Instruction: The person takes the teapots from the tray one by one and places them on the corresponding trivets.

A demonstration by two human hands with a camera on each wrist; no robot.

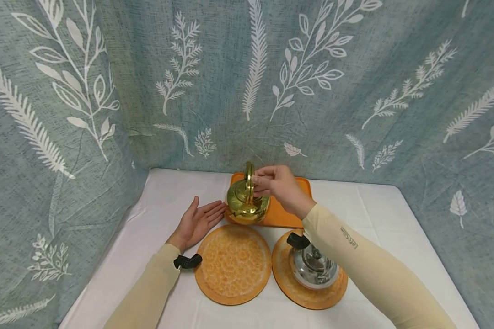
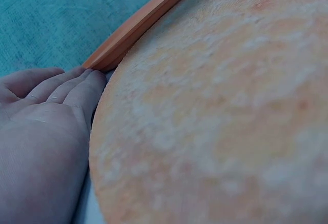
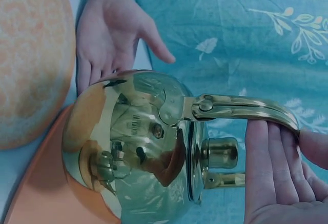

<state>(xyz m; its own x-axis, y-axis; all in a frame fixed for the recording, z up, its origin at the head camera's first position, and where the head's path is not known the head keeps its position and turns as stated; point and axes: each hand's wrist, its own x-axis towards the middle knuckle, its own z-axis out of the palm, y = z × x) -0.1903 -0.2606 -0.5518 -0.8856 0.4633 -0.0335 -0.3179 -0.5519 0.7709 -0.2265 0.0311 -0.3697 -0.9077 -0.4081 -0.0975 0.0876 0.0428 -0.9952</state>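
A shiny gold kettle (image 1: pixel 247 208) is held by my right hand (image 1: pixel 277 185), whose fingers hook under its arched handle (image 3: pixel 246 108) with the thumb on the other side. The kettle hangs over the left part of an orange tray (image 1: pixel 281 212); in the left wrist view a gap shows between its base and the tray rim (image 2: pixel 133 29). My left hand (image 1: pixel 199 224) lies palm up with straight fingers, left of the kettle. Its fingertips reach the tray's left corner; whether they touch it I cannot tell.
A round orange patterned mat (image 1: pixel 232 265) lies in front of the tray. To its right, a silver kettle (image 1: pixel 313 267) stands on a similar mat (image 1: pixel 286 283), partly hidden by my right forearm. A white cloth (image 1: pixel 374 219) covers the table; leaf-patterned curtains (image 1: pixel 218 91) surround it.
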